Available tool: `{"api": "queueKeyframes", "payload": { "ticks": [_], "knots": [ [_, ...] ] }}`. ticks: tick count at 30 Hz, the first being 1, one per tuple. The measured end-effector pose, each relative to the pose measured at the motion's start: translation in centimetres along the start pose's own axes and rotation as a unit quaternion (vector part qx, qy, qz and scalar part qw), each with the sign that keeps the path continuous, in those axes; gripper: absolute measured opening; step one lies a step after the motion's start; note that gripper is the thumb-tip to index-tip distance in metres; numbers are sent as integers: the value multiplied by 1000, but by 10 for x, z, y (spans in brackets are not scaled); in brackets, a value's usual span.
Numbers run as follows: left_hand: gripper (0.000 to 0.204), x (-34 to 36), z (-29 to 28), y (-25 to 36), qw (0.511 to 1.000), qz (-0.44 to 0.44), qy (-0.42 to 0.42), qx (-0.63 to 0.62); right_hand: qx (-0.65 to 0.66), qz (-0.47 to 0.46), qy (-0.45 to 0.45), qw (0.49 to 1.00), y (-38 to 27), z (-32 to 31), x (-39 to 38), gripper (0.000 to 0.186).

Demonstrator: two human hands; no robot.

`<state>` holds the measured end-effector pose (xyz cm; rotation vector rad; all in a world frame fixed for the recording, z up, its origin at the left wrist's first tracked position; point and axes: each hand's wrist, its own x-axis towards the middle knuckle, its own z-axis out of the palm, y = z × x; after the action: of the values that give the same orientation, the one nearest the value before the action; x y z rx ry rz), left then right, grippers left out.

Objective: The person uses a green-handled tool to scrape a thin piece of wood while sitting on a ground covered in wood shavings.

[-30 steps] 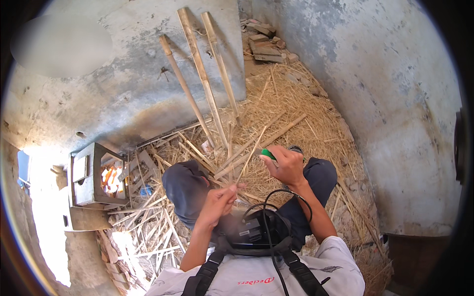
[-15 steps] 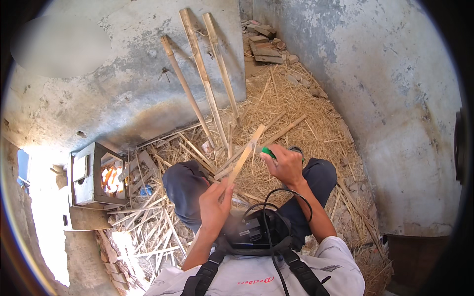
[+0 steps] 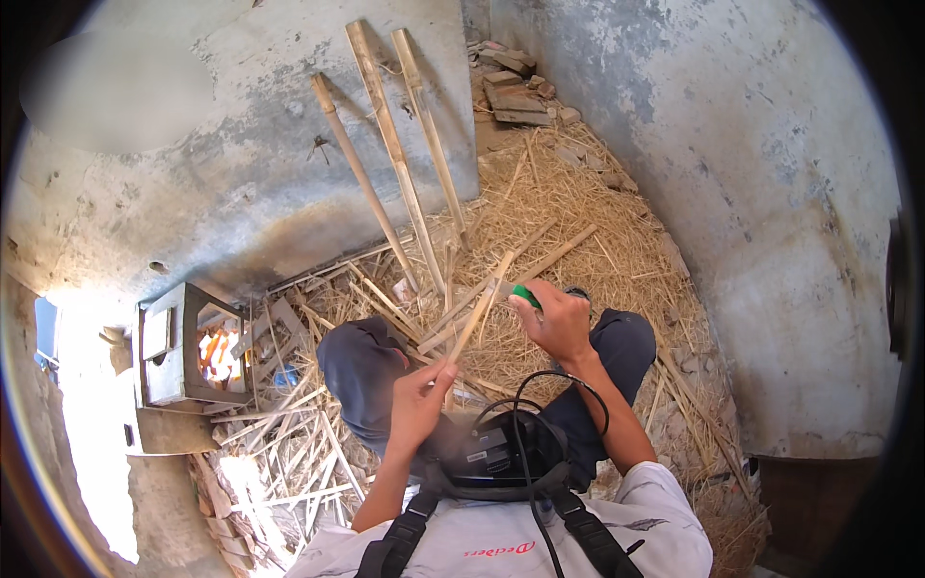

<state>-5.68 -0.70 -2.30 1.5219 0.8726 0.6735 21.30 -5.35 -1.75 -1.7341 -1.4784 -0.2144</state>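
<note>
My left hand [image 3: 418, 405] is closed around the lower end of a pale bamboo strip [image 3: 481, 308], which slants up and to the right between my knees. My right hand [image 3: 556, 324] grips a knife by its green handle [image 3: 525, 295]. Its short blade points left and meets the strip near the upper end; whether it cuts into the strip or only touches it, I cannot tell. Loose bamboo pieces [image 3: 564, 250] and straw lie on the ground just beyond the strip.
Bamboo poles [image 3: 397, 159] lean against the wall ahead. At the left a metal box stove [image 3: 171, 352] holds burning fire, with split strips [image 3: 299, 453] scattered beside it. Straw [image 3: 597, 207] covers the ground, and bricks [image 3: 515, 96] are piled in the far corner. A black cable [image 3: 525, 424] loops over my lap.
The strip has turned so a narrower side shows. My left hand has shifted slightly, while my right hand with the knife stays nearly in place against the strip.
</note>
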Motion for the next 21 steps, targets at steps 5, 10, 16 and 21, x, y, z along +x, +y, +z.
{"api": "queueKeyframes", "payload": {
  "ticks": [5,10,16,21],
  "knots": [
    [39,-5,-5,23,996,-62,-1,61,-13,13,-11,1000,1,-4,-2,27],
    [38,-3,-28,19,921,-277,-137,-237,-11,7,-2,1000,-1,-5,1,27],
    [37,-8,-9,12,999,-52,7,10,-3,31,2,1000,0,-5,3,28],
    [36,-30,-22,14,991,-113,-63,17,-51,256,28,965,46,-37,23,37]
  ]
}}
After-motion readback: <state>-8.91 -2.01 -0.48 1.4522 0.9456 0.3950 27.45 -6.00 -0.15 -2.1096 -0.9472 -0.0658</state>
